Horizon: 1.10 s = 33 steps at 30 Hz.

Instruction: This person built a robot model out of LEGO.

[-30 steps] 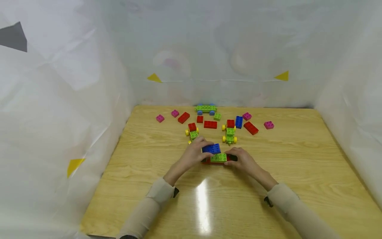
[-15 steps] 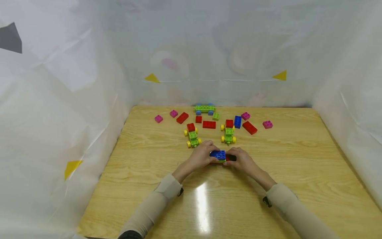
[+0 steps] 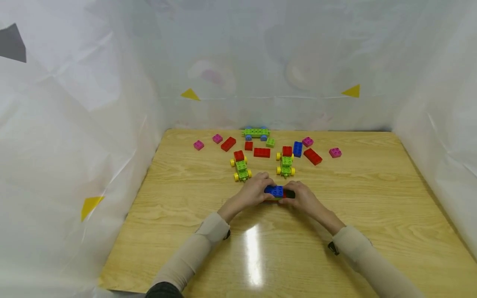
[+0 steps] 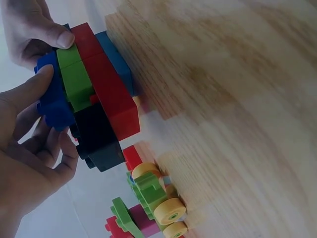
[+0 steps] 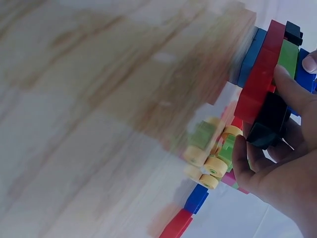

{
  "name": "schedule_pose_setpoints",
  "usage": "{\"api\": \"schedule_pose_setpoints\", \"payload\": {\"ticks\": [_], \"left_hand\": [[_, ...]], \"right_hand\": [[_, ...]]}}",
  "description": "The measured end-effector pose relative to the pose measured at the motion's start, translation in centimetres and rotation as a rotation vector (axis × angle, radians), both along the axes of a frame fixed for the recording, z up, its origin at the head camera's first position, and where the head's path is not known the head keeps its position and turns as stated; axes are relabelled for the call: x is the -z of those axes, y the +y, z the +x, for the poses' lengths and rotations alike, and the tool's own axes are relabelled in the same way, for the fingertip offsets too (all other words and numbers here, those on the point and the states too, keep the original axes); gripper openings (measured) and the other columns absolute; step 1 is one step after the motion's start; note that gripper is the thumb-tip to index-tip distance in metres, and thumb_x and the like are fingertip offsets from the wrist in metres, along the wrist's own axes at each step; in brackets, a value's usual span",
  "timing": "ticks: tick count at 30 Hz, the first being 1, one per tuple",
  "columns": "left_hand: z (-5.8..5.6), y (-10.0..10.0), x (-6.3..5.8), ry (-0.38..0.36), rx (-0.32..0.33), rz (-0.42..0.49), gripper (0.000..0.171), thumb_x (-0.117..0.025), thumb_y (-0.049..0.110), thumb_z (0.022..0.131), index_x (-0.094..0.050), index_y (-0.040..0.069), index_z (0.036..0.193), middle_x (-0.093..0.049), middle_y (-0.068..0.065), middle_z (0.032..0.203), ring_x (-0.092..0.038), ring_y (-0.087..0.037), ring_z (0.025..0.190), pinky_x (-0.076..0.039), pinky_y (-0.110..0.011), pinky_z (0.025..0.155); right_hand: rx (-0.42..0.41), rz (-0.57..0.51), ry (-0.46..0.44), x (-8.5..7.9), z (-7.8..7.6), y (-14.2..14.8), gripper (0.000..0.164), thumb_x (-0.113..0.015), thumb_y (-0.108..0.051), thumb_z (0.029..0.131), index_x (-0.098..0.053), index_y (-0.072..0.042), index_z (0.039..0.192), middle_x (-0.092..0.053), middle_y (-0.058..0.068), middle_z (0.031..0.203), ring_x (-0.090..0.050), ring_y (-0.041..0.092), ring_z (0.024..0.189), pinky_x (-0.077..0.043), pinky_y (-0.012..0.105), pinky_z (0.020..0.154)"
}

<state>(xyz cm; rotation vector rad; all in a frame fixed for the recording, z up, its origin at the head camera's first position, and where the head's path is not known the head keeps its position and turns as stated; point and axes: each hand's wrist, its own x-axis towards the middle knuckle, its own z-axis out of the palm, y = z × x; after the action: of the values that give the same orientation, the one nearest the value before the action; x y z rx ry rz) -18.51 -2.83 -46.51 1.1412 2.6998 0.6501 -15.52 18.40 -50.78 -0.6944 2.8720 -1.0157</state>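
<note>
My left hand [image 3: 255, 190] pinches a blue brick [image 4: 55, 94] between thumb and fingers, on top of a brick stack at the middle of the table. Beneath it lie green bricks [image 4: 78, 84], with a black brick [image 4: 100, 139] at each end. Under those come red bricks [image 4: 111, 94], over a lighter blue brick [image 4: 116, 62] at the bottom. From the other side my right hand [image 3: 301, 196] grips the stack, its thumb against a green brick [image 5: 287, 55] in the right wrist view. Its fingers curl behind the black brick.
Beyond the hands stand two green cars with yellow wheels, a left car [image 3: 241, 166] and a right car [image 3: 286, 162]. A green wheeled base [image 3: 256, 133] sits at the back edge. Loose bricks lie around, including a red brick [image 3: 312, 157] and a pink brick [image 3: 335, 152].
My left hand has moved right and down with the blue brick, from above the green bricks' left side onto them. My right hand has kept its grip on the stack's right end.
</note>
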Motion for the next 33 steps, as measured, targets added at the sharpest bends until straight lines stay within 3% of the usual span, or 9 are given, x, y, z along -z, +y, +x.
{"api": "schedule_pose_setpoints", "payload": {"ticks": [8, 13, 20, 23, 26, 29, 33], "left_hand": [[-0.3, -0.2, -0.1, 0.045, 0.010, -0.032, 0.031, -0.073, 0.027, 0.087, -0.067, 0.009, 0.111, -0.055, -0.001, 0.101, -0.050, -0.013, 0.093, -0.043, -0.022, 0.080], [-0.3, -0.5, 0.3, 0.079, 0.010, -0.035, 0.030, -0.073, 0.028, 0.087, -0.067, 0.009, 0.110, -0.054, -0.001, 0.100, -0.049, -0.013, 0.090, -0.042, -0.021, 0.076], [0.0, -0.5, 0.5, -0.005, -0.018, -0.015, 0.032, -0.073, 0.029, 0.087, -0.067, 0.010, 0.112, -0.056, -0.001, 0.101, -0.051, -0.013, 0.092, -0.044, -0.023, 0.081], [0.4, -0.5, 0.8, -0.033, -0.025, 0.009, 0.033, -0.073, 0.029, 0.087, -0.067, 0.011, 0.114, -0.058, -0.002, 0.102, -0.052, -0.013, 0.092, -0.044, -0.024, 0.081], [0.6, -0.5, 1.2, -0.029, -0.038, 0.031, 0.034, -0.072, 0.030, 0.087, -0.068, 0.013, 0.116, -0.057, 0.000, 0.099, -0.050, -0.013, 0.089, -0.042, -0.023, 0.077], [0.5, -0.6, 1.5, 0.015, -0.039, 0.033, 0.037, -0.072, 0.033, 0.087, -0.067, 0.015, 0.119, -0.056, 0.001, 0.098, -0.046, -0.012, 0.087, -0.038, -0.023, 0.074], [0.2, -1.0, 1.8, 0.091, -0.024, 0.015, 0.042, -0.070, 0.036, 0.088, -0.065, 0.017, 0.125, -0.056, 0.002, 0.100, -0.046, -0.013, 0.091, -0.039, -0.026, 0.078]], "right_hand": [[-0.013, 0.028, -0.012, -0.5, -0.4, -0.3, 0.036, -0.079, -0.022, 0.080, -0.069, -0.003, 0.109, -0.066, 0.007, 0.102, -0.057, 0.025, 0.094, -0.047, 0.046, 0.085], [-0.058, 0.019, -0.049, -1.7, -0.6, -0.5, 0.043, -0.078, -0.022, 0.082, -0.065, -0.002, 0.118, -0.066, 0.009, 0.108, -0.057, 0.027, 0.099, -0.047, 0.047, 0.088], [-0.183, 0.027, -0.125, -5.0, -1.5, 1.5, 0.046, -0.072, -0.029, 0.088, -0.062, -0.004, 0.124, -0.064, 0.010, 0.118, -0.057, 0.029, 0.108, -0.046, 0.052, 0.092], [-0.127, 0.019, -0.115, -6.3, -2.6, 3.5, 0.039, -0.067, -0.027, 0.092, -0.063, -0.003, 0.122, -0.066, 0.010, 0.112, -0.061, 0.027, 0.102, -0.049, 0.050, 0.086], [-0.009, 0.021, -0.079, -7.0, -4.5, 5.2, 0.033, -0.062, -0.023, 0.096, -0.064, 0.000, 0.120, -0.067, 0.013, 0.106, -0.063, 0.027, 0.094, -0.051, 0.048, 0.081], [0.090, 0.024, -0.061, -6.5, -6.6, 6.3, 0.031, -0.058, -0.019, 0.098, -0.064, 0.004, 0.118, -0.067, 0.019, 0.105, -0.063, 0.032, 0.093, -0.051, 0.050, 0.080], [0.180, 0.020, -0.050, -4.6, -9.0, 6.9, 0.031, -0.056, -0.016, 0.098, -0.062, 0.008, 0.117, -0.065, 0.024, 0.107, -0.062, 0.037, 0.094, -0.050, 0.052, 0.081]]}}
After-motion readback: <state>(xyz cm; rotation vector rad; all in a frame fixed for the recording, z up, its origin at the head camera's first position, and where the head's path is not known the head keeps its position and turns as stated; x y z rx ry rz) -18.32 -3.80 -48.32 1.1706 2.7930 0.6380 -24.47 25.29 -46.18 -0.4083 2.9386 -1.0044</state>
